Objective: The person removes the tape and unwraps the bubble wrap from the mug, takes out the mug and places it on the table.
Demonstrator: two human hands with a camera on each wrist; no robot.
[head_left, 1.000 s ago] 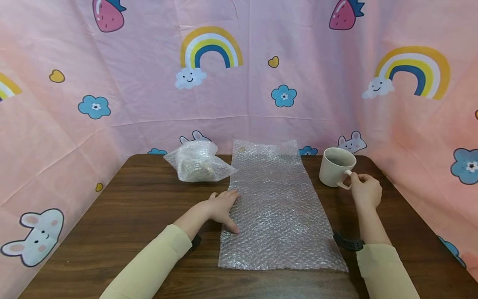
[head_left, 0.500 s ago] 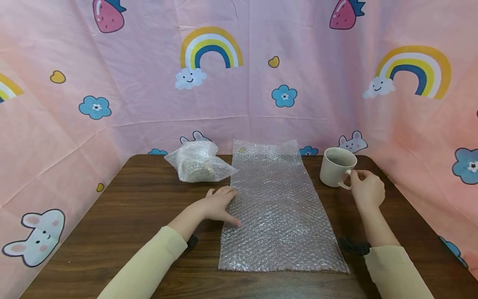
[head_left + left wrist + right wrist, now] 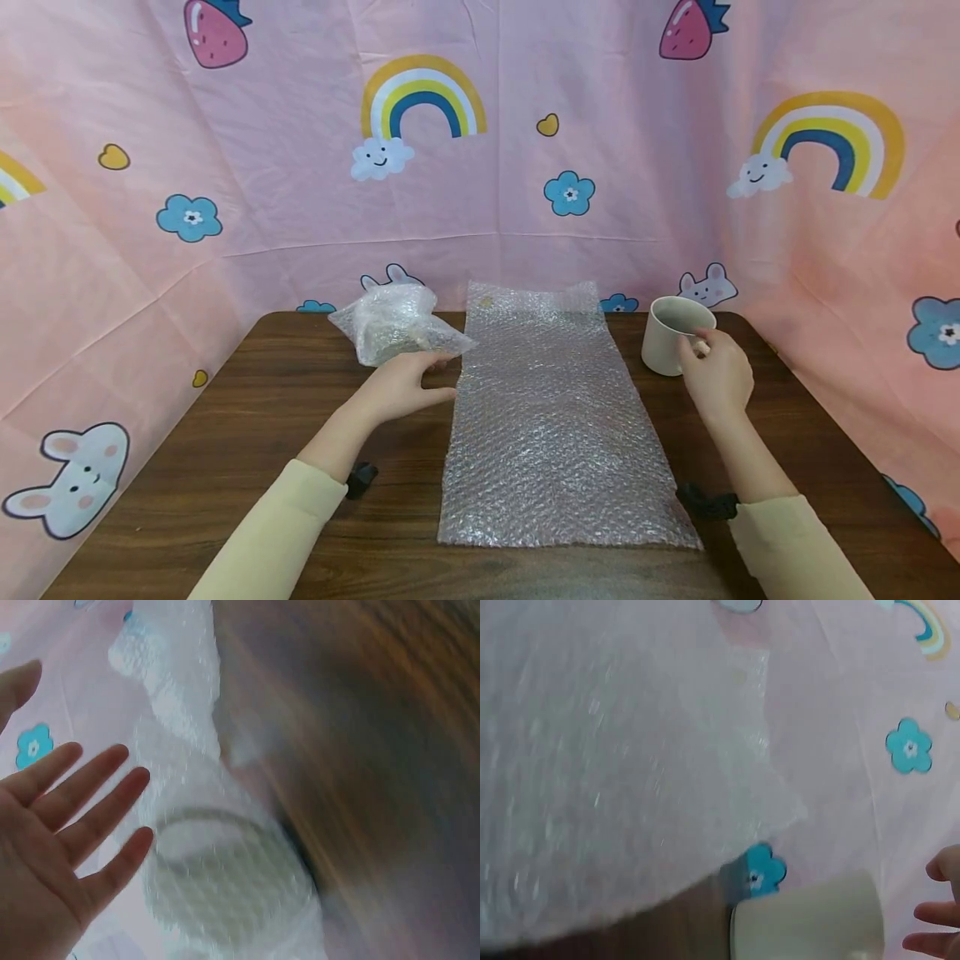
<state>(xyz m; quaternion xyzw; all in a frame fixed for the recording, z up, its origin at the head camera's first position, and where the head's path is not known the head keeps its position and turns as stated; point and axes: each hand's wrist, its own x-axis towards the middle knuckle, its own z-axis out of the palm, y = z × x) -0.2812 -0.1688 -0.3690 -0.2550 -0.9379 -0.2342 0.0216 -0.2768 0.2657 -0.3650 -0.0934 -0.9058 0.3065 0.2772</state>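
A white mug point(image 3: 663, 346) stands at the back right of the wooden table, its handle towards my right hand point(image 3: 717, 375). The thumb and fingertips of that hand are spread around the handle in the head view. In the right wrist view, its fingers point(image 3: 930, 941) show a gap to the mug point(image 3: 810, 922). My left hand point(image 3: 401, 387) has its fingers extended and thumb apart. It is in front of a bubble-wrapped bundle point(image 3: 393, 321), overlapping its lower edge in the head view. Through the wrap a pale, rounded item with a rim shows in the left wrist view.
A long sheet of bubble wrap point(image 3: 555, 433) lies flat down the middle of the table point(image 3: 247, 442), between the bundle and the mug. Behind the table hangs a pink cloth point(image 3: 300, 183) printed with rainbows, flowers and rabbits.
My left hand has moved off the sheet's left edge, back and left towards the wrapped bundle. My right hand has shifted left, closer over the mug's handle. Sheet and mug stay put.
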